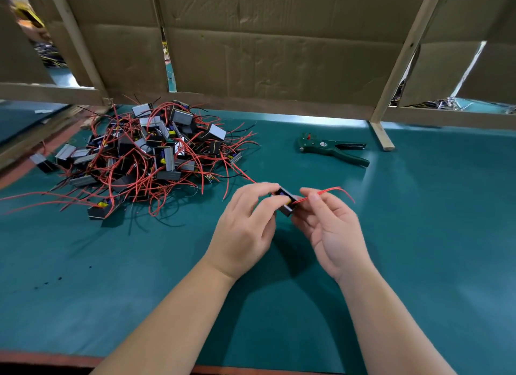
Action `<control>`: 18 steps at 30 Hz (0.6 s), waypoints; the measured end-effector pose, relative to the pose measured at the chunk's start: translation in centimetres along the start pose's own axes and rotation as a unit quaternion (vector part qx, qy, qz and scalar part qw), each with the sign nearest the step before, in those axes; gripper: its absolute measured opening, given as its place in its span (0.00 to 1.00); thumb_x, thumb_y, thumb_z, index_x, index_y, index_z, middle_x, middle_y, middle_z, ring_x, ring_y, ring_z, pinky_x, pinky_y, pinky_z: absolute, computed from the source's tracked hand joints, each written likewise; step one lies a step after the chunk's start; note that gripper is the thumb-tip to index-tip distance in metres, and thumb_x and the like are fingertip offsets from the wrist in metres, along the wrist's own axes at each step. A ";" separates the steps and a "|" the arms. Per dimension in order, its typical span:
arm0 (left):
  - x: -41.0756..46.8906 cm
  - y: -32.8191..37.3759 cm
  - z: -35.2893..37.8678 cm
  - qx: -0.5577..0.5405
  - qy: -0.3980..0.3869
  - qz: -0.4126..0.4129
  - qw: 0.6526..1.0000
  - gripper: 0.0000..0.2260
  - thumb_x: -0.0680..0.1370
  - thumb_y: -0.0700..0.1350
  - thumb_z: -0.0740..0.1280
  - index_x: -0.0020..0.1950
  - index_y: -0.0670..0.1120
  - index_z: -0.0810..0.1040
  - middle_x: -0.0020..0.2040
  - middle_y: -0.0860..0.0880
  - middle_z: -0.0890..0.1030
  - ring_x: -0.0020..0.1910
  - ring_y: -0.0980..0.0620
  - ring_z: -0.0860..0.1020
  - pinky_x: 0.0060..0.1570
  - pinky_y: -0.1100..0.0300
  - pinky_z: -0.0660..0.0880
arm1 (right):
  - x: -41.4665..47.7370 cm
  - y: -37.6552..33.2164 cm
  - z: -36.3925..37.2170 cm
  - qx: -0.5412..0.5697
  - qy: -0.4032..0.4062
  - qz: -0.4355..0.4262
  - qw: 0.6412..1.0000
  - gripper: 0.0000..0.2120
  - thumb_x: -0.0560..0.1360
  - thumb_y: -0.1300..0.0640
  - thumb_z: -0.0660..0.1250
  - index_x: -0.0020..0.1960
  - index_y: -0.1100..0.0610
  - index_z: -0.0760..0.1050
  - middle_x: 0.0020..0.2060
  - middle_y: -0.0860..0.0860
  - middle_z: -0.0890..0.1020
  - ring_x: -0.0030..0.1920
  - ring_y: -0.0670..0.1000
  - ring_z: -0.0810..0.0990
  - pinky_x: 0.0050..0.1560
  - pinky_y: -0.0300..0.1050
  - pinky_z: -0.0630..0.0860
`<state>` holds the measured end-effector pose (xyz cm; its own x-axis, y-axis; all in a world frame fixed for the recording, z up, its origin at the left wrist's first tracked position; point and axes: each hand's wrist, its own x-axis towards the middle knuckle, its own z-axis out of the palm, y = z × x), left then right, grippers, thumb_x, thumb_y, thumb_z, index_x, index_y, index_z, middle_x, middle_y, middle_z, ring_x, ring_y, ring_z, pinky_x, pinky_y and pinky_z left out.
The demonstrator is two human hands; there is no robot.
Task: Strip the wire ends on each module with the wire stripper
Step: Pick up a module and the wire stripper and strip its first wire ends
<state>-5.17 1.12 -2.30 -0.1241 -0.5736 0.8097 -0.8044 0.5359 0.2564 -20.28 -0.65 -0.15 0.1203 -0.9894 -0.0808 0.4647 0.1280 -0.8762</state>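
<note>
Module (286, 201) held just above green mat (418, 235), centre of view, betw. both hands. L hand (245, 229) seen from the back, fingers curled over the module's near-left side and gripping it; fingertips hide most of the body, so only a dark corner w/ a yellow part shows. R hand (332, 229) palm-up, thumb and forefinger pinching the red wires (329, 191) close to where they leave the module. Wire ends run out to the right past the fingers and are motion-blurred; cannot tell whether the tips are bare or insulated. R hand's lower fingers sit under the module, contact not clear. Wire stripper (332, 150), green body w/ dark handles, lies flat on the mat beyond the hands to the right, well apart from both, handles pointing right. Pile of modules (150, 154) on the mat to the far left: dark blocks, some w/ grey faces, tangled in red and black leads, count not readable; stray leads run off the left edge of view. Cardboard screen (265, 53) on a wooden frame (405, 59) stands behind; gaps show blurred clutter beyond, not identifiable. Both forearms cut off at the bottom edge.
</note>
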 end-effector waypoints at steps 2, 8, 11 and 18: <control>0.0 0.0 -0.2 0.004 0.020 -0.009 1.000 0.13 0.71 0.34 0.70 0.55 0.41 0.79 0.54 0.42 0.78 0.55 0.46 0.74 0.63 0.59 0.66 | 0.1 -0.3 -0.6 0.015 0.024 -0.022 0.999 0.07 0.79 0.59 0.62 0.49 0.59 0.79 0.40 0.54 0.85 0.45 0.53 0.84 0.44 0.42 0.80; -0.1 0.0 -0.6 -0.031 0.012 -0.034 0.999 0.07 0.77 0.41 0.65 0.44 0.39 0.81 0.39 0.47 0.79 0.39 0.46 0.75 0.44 0.55 0.73 | -0.4 -0.2 -1.2 0.023 0.045 -0.046 0.998 0.09 0.73 0.55 0.66 0.46 0.57 0.84 0.47 0.57 0.85 0.48 0.55 0.84 0.46 0.43 0.80; -0.3 0.1 -0.5 -0.041 -0.005 -0.063 0.997 0.12 0.79 0.45 0.63 0.51 0.39 0.83 0.45 0.46 0.82 0.44 0.47 0.78 0.49 0.57 0.74 | -0.8 -0.2 -0.8 0.008 0.029 -0.048 0.998 0.09 0.70 0.53 0.68 0.43 0.54 0.86 0.57 0.60 0.81 0.51 0.56 0.83 0.48 0.44 0.80; -0.3 -0.5 -0.5 -0.194 0.004 -0.260 0.946 0.10 0.79 0.49 0.64 0.58 0.52 0.80 0.50 0.61 0.82 0.50 0.60 0.80 0.52 0.70 0.73 | -1.0 0.2 -0.6 -0.012 -0.001 -0.041 0.999 0.09 0.70 0.54 0.68 0.44 0.54 0.86 0.57 0.59 0.81 0.53 0.56 0.83 0.48 0.43 0.79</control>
<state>-4.41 1.35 -2.37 0.2356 -0.8186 0.5239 -0.4817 0.3698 0.7945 -20.79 0.37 -0.55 0.0851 -0.9963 -0.0078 0.4522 0.0456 -0.8908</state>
